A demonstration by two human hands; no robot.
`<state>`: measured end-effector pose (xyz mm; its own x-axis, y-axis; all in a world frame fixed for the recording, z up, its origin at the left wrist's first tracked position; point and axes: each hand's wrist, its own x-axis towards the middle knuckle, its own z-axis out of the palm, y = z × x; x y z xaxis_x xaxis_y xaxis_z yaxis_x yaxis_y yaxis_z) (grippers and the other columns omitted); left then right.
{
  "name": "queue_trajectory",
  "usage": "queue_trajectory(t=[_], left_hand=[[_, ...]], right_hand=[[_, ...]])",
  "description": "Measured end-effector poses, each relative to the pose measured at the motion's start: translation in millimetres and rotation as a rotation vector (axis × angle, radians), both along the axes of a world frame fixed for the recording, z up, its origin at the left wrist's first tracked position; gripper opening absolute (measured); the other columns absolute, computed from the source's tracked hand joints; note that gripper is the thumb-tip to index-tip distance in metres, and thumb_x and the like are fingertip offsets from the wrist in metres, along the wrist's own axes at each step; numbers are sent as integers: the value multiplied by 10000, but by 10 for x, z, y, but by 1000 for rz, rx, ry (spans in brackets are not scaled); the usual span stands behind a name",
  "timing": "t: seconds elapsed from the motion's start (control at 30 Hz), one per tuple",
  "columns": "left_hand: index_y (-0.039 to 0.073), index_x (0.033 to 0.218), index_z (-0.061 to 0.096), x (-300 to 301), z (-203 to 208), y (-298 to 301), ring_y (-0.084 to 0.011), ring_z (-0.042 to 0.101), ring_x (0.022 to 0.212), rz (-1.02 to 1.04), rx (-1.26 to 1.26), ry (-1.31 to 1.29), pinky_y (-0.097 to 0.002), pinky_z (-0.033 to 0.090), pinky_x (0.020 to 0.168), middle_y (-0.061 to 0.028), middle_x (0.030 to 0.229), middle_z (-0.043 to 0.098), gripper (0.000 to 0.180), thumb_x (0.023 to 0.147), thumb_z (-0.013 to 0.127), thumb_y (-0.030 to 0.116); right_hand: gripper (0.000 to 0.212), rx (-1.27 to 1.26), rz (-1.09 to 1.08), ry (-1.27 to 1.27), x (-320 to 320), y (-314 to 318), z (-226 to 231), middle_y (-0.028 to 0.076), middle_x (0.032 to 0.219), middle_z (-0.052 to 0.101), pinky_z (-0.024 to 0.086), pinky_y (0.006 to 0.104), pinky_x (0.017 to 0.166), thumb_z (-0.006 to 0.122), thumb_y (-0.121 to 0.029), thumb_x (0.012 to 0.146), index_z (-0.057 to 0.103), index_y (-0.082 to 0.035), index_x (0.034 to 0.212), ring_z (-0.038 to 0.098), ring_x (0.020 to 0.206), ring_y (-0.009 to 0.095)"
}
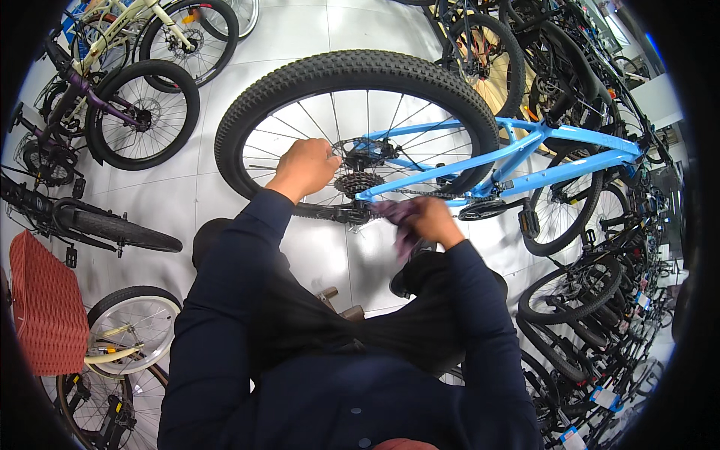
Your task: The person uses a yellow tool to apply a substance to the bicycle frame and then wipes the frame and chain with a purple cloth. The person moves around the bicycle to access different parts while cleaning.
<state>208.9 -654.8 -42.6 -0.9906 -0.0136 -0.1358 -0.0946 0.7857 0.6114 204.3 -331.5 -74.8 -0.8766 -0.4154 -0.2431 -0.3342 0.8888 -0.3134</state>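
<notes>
A blue bicycle frame [536, 176] with a large knobby rear tyre [360, 64] fills the space in front of me. My left hand [306, 166] is among the spokes beside the hub, above the cassette [358, 184]. Its fingers are curled closed, and what they pinch, if anything, is hidden. My right hand [431, 221] grips a crumpled dark purple cloth [396, 217] next to the rear derailleur [356, 215] and the chain. The cloth hangs down, slightly blurred, near the end of the frame's lower tube. The crank [482, 210] lies just right of that hand.
Many bicycles are crowded along the right, including a tilted wheel [570, 291]. To the left stand a purple bicycle [101, 101], a black tyre [116, 229] and a red woven basket [49, 307]. My knees are bent over a pale tiled floor [217, 184].
</notes>
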Motion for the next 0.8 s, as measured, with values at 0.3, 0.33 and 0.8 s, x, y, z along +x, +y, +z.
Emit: queue_trajectory(t=[0.3,0.33,0.8], left_hand=[[22,1191,698,52,-178,316,-381,698,1014,-175,24,-7,-454,547,905,-196,1029,746,399,928,674,320],[30,1215,693,64,-202,373,-362,708,992,-191,101,-46,-444,551,895,-165,1000,755,413,916,690,314],[102,979,656,179,-431,785,-379,684,874,-312,-192,-41,-519,513,745,-134,879,715,227,1028,573,308]], right_hand=[[107,-398,-174,599,195,-139,-815,173,863,622,514,453,776,664,-33,799,639,-59,900,629,892,402],[205,-365,-94,570,242,-228,-870,177,885,588,507,463,794,649,1,806,657,-66,1000,609,907,413],[133,-244,-498,504,-71,736,-1033,164,1001,693,535,495,819,600,-108,914,731,-89,922,668,933,409]])
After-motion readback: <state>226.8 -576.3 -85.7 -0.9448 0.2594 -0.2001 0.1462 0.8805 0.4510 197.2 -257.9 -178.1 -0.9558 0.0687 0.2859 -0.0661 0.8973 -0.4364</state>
